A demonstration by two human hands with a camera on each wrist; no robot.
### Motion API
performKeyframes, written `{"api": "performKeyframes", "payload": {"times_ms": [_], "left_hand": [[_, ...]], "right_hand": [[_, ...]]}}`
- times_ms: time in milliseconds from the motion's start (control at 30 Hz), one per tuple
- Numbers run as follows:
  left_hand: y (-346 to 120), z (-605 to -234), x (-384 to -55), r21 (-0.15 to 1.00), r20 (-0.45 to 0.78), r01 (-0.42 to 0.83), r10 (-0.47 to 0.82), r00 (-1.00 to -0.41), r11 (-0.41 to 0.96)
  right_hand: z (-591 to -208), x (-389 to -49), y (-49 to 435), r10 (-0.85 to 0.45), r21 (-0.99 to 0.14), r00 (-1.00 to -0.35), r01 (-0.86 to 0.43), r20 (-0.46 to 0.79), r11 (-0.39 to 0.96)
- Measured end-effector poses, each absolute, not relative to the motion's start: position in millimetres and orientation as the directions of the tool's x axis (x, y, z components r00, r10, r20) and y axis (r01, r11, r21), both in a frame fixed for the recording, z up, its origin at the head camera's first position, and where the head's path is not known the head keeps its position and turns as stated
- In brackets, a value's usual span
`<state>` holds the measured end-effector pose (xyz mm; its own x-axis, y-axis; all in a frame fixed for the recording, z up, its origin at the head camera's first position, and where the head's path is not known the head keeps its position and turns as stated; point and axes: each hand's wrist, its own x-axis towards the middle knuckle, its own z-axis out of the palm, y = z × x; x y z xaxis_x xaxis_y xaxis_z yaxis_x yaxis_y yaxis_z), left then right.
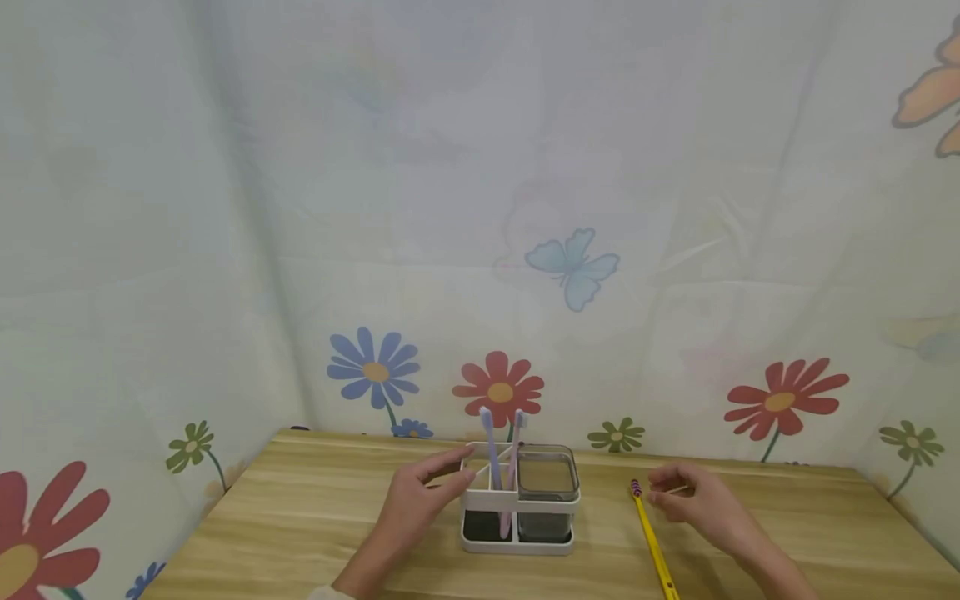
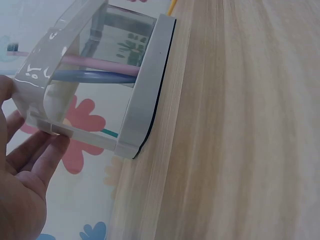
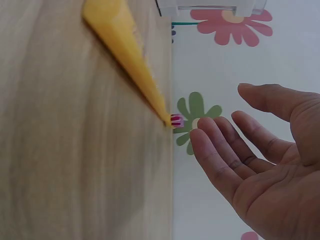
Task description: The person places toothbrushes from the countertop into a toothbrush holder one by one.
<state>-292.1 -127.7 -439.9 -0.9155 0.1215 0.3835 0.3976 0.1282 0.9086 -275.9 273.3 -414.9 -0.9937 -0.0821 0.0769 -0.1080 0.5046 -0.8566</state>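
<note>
A white toothbrush holder (image 1: 491, 502) with a dark base stands on the wooden table. A blue toothbrush (image 1: 491, 450) and a pink toothbrush (image 1: 514, 454) lean upright in its left part, and a clear grey cup (image 1: 546, 525) sits in its right part. My left hand (image 1: 420, 493) holds the holder's upper left rim between thumb and fingers. A yellow toothbrush (image 1: 651, 537) with purple-and-white bristles lies right of the holder, its head pointing away from me. Just right of that head hovers my right hand (image 1: 708, 504), fingers loosely bent and palm bare in the right wrist view.
The wooden table (image 1: 300, 508) ends at the back against a white cloth (image 1: 420, 208) printed with flowers and butterflies. That cloth also hangs along the left and right sides.
</note>
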Motion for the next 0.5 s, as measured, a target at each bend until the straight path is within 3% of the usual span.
{"api": "performKeyframes", "payload": {"times_ms": [500], "left_hand": [[-127,-439,-291,0.901,0.389,0.402,0.111,-0.915,0.162]], "right_hand": [[-443,-286,290,-0.229,-0.836,-0.971,-0.184,0.072,0.517]]}}
